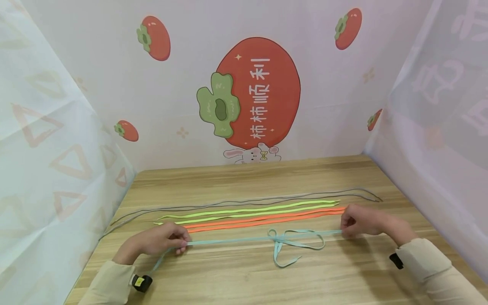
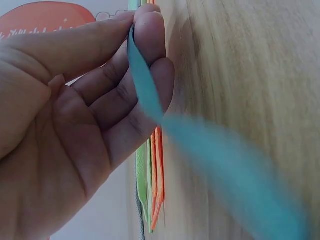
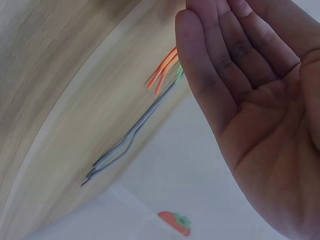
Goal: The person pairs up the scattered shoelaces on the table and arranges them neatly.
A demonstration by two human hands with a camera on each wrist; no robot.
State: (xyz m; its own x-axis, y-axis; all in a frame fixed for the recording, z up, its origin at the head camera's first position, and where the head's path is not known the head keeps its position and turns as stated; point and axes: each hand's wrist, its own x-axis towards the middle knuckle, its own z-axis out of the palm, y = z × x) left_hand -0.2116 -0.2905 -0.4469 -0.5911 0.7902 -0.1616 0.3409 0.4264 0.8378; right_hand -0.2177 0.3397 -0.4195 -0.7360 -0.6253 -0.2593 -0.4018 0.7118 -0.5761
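Observation:
A light teal shoelace (image 1: pixel 236 240) stretches between both hands above the wooden table, with loops and one loose end lying right of its middle. My left hand (image 1: pixel 164 238) pinches it between thumb and fingers. From there the lace's tail hangs down towards the wrist, blurred and close up in the left wrist view. On the other side my right hand (image 1: pixel 360 220) grips the lace by its fingertips, which the right wrist view cuts off. Two orange shoelaces (image 1: pixel 267 219) lie just beyond, running between the hands. Behind them are the yellow-green shoelaces (image 1: pixel 248 210).
Farthest back lies a long grey shoelace (image 1: pixel 228 204), doubled, reaching past the other laces on both sides. The wooden table (image 1: pixel 244 279) is enclosed by a printed back wall (image 1: pixel 183 97) and pale side sheets. A black wrist camera (image 1: pixel 142 283) sits at the left cuff.

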